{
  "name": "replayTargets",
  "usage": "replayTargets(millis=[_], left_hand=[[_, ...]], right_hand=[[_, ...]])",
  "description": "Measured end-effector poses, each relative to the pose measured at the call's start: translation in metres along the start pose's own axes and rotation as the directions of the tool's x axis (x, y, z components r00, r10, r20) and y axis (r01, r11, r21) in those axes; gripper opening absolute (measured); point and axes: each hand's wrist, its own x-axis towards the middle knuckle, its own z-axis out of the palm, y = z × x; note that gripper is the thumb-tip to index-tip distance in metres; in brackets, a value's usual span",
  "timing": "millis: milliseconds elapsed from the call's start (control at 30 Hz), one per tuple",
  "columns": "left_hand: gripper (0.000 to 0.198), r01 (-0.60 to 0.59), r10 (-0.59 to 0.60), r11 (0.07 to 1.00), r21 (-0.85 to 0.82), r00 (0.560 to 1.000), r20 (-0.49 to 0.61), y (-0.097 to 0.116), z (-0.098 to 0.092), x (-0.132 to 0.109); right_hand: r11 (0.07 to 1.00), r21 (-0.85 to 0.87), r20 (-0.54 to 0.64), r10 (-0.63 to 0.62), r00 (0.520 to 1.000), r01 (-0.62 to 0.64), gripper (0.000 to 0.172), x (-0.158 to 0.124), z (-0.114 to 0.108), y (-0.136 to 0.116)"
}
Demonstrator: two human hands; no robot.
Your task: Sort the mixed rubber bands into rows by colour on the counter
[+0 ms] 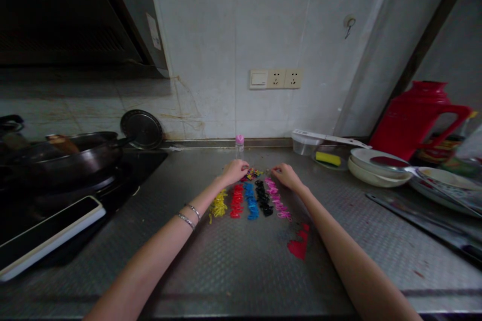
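Here, a textured metal counter [211, 266] fronts a pale wall [203, 25]; both hands [235, 171] [286, 176] curl inward, their hold unclear.

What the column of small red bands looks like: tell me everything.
The column of small, glossy red bands is a narrow heap of thin, curled, rubbery-looking pieces, too tangled to count. It lies on the grey metal countertop, running away from the viewer, between similar yellow bands and blue bands, very close to the blue, contact unclear. The left hand is just beyond its far end, not holding it.
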Motion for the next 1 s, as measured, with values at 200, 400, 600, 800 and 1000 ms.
replayTargets(millis=[200,400,600,800,1000], left_hand=[[0.025,0.22,-0.26,0.944,-0.246,0.955,-0.141,-0.082,-0.013,-0.018],[0.027,0.31,-0.442,0.834,-0.456,0.87,-0.217,-0.114,-0.007,-0.034],[0.031,0.338,-0.446,0.844,-0.417,0.874,-0.193,-0.108,-0.008,-0.038],[0.032,0.337,-0.439,0.858,-0.387,0.872,-0.215,-0.106,-0.01,-0.04],[0.03,0.31,-0.411,0.863,-0.399,0.89,-0.198,-0.109,-0.007,-0.041]], right_hand=[[0.995,-0.012,0.006,-0.094,0.996,0.094,0.028,-0.001,0.002,-0.014],[0.994,0.0,0.063,-0.109,0.992,0.109,0.025,0.001,0.006,-0.022],[0.986,-0.054,0.056,-0.157,0.986,0.16,0.027,0.002,0.007,-0.026],[0.987,-0.064,0.093,-0.142,0.986,0.148,0.022,0.013,0.009,-0.028],[0.983,-0.024,0.128,-0.177,0.976,0.181,0.018,0.024,0.01,-0.026]])
